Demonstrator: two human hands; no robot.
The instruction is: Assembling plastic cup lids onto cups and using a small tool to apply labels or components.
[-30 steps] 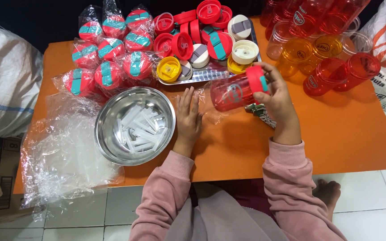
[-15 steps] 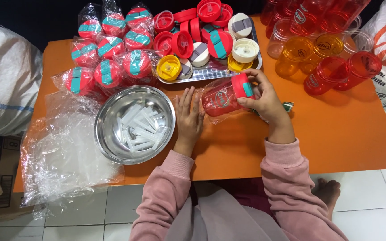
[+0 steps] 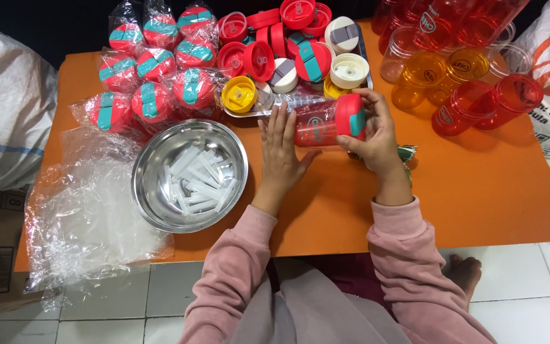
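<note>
Red bottle (image 3: 326, 124) between both hands (sideways).
</note>
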